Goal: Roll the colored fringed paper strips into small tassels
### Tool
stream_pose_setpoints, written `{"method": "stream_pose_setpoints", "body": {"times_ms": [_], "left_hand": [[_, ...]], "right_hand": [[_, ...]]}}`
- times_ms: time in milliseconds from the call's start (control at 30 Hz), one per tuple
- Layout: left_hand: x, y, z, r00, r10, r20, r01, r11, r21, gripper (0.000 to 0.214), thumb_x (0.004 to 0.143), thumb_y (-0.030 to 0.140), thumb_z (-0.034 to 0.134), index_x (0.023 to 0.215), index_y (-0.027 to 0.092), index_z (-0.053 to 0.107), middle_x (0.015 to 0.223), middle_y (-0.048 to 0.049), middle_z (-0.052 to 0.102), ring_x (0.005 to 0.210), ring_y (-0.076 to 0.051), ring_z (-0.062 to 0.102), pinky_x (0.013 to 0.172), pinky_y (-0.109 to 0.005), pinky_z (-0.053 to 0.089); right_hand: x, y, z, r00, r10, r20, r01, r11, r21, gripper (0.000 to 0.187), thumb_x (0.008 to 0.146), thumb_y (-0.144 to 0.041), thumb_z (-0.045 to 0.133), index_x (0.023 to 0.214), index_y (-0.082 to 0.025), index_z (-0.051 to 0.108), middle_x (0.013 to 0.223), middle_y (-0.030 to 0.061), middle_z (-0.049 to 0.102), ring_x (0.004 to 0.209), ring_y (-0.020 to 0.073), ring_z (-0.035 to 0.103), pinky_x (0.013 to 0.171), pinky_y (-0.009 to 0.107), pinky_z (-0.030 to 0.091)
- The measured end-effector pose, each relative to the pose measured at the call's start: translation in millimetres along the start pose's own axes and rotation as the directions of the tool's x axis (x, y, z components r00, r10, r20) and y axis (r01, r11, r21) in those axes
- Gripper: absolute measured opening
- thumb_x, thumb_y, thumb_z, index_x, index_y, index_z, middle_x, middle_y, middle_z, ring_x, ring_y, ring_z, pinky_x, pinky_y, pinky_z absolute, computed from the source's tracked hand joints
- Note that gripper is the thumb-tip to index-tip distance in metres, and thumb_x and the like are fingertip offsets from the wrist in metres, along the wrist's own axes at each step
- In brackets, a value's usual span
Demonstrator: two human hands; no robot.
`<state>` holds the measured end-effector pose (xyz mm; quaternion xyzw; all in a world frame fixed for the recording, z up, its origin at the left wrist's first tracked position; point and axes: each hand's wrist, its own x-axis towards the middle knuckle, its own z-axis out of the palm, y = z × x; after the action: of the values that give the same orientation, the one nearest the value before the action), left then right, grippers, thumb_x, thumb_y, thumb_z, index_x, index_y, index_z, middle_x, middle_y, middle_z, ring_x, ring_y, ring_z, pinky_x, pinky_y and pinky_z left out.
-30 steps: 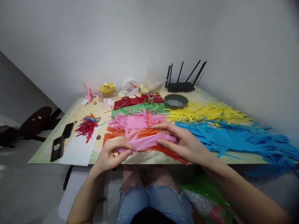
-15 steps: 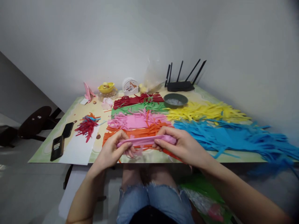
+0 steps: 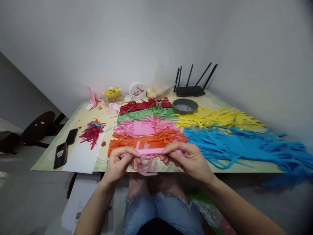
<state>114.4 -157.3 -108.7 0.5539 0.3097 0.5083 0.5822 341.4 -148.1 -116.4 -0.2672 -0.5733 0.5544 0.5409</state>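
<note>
Stretched level between my two hands is a folded pink fringed strip, held above the table's front edge. My left hand pinches its left end, and loose pink strands dangle beside those fingers. At the other end my right hand grips the strip between thumb and fingers. Just behind the hands lies an orange fringed strip, partly covered by them. Beyond it are pink, green and dark red fringed strips in rows.
Blue and yellow fringed piles spread to the right. A dark bowl stands before a black router. At left are two phones, white paper and a red tassel bundle. A yellow bowl sits behind.
Both hands have lowered slightly. The pink strip between them looks narrower and flatter, and more loose strands show by my left hand.
</note>
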Motion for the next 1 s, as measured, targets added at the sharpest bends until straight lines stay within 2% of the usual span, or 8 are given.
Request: {"method": "stream_pose_setpoints", "body": {"times_ms": [200, 367, 433, 567, 667, 767, 867, 1000], "left_hand": [[-3, -5, -4.2, 0.999, 0.033, -0.008, -0.032, 0.993, 0.116, 0.02, 0.084, 0.029, 0.06, 0.075, 0.012, 0.067, 0.065, -0.0033, 0.062, 0.054, -0.011, 0.056, 0.06, -0.026, 0.045], [-5, 0, -1.8, 1.0, -0.004, -0.022, 0.008, 0.973, 0.23, 0.024, 0.084, 0.033, 0.063, 0.074, 0.015, 0.051, 0.068, -0.0011, 0.06, 0.055, -0.009, 0.053, 0.052, -0.02, 0.04], [-5, 2, 0.0, 0.999, -0.003, -0.046, 0.019, 0.938, 0.345, 0.021, 0.086, 0.03, 0.062, 0.077, 0.017, 0.048, 0.069, 0.0004, 0.06, 0.055, -0.008, 0.053, 0.051, -0.018, 0.04], [-5, 5, -0.9, 0.999, 0.037, 0.009, -0.035, 0.808, 0.588, 0.014, 0.09, 0.026, 0.055, 0.101, 0.017, 0.055, 0.069, 0.0016, 0.061, 0.058, -0.009, 0.056, 0.058, -0.019, 0.044], [-3, 7, -1.9, 0.996, 0.052, 0.073, -0.088, 0.695, 0.713, 0.013, 0.091, 0.024, 0.053, 0.089, 0.016, 0.062, 0.071, -0.0013, 0.066, 0.064, -0.01, 0.062, 0.065, -0.02, 0.046], [-2, 8, 0.8, 0.999, 0.017, 0.03, -0.032, 0.764, 0.645, 0.016, 0.091, 0.025, 0.054, 0.082, 0.015, 0.063, 0.075, -0.0043, 0.071, 0.07, -0.013, 0.067, 0.068, -0.021, 0.049], [-3, 4, 4.6, 0.997, -0.064, -0.049, 0.079, 0.917, 0.39, 0.015, 0.09, 0.028, 0.056, 0.086, 0.014, 0.062, 0.075, -0.0061, 0.073, 0.067, -0.016, 0.07, 0.064, -0.024, 0.054], [-4, -4, 3.8, 0.99, -0.128, -0.067, 0.136, 0.981, 0.137, 0.019, 0.086, 0.026, 0.061, 0.098, 0.012, 0.068, 0.075, -0.0072, 0.074, 0.063, -0.015, 0.071, 0.061, -0.023, 0.054]], "right_hand": [[-1, -3, 0, 0.991, -0.101, 0.084, 0.116, 0.975, -0.19, 0.014, 0.086, -0.023, 0.058, 0.081, -0.017, 0.07, 0.068, 0.004, 0.07, 0.059, 0.0125, 0.066, 0.056, 0.021, 0.055], [-3, -7, -5, 0.972, -0.159, 0.173, 0.222, 0.864, -0.453, 0.013, 0.086, -0.021, 0.056, 0.081, -0.017, 0.068, 0.07, 0.0035, 0.07, 0.062, 0.0125, 0.066, 0.058, 0.021, 0.052], [-4, -8, -6, 0.974, -0.156, 0.165, 0.222, 0.802, -0.555, 0.011, 0.087, -0.022, 0.058, 0.082, -0.018, 0.067, 0.072, 0.0026, 0.071, 0.063, 0.0122, 0.066, 0.059, 0.02, 0.05], [-7, -11, -7, 0.986, -0.127, 0.109, 0.167, 0.679, -0.715, 0.022, 0.088, -0.022, 0.058, 0.109, -0.019, 0.063, 0.094, 0.0038, 0.074, 0.08, 0.014, 0.07, 0.068, 0.02, 0.051], [-8, -11, -7, 0.992, -0.079, 0.101, 0.128, 0.637, -0.76, 0.013, 0.088, -0.022, 0.057, 0.097, -0.02, 0.066, 0.089, 0.0024, 0.074, 0.078, 0.014, 0.069, 0.068, 0.021, 0.05], [-9, -11, -6, 0.997, -0.019, 0.068, 0.061, 0.713, -0.698, 0.013, 0.089, -0.027, 0.057, 0.085, -0.019, 0.065, 0.079, 0.0023, 0.072, 0.069, 0.0135, 0.068, 0.063, 0.022, 0.05], [-10, -8, -3, 0.999, 0.047, 0.025, -0.028, 0.861, -0.509, 0.016, 0.089, -0.032, 0.058, 0.085, -0.017, 0.064, 0.076, 0.0038, 0.073, 0.067, 0.0146, 0.07, 0.063, 0.023, 0.055], [-9, -2, 1, 0.998, 0.054, -0.03, -0.06, 0.962, -0.268, 0.017, 0.085, -0.03, 0.063, 0.092, -0.017, 0.071, 0.074, 0.0045, 0.075, 0.066, 0.0151, 0.071, 0.063, 0.023, 0.058]]}}
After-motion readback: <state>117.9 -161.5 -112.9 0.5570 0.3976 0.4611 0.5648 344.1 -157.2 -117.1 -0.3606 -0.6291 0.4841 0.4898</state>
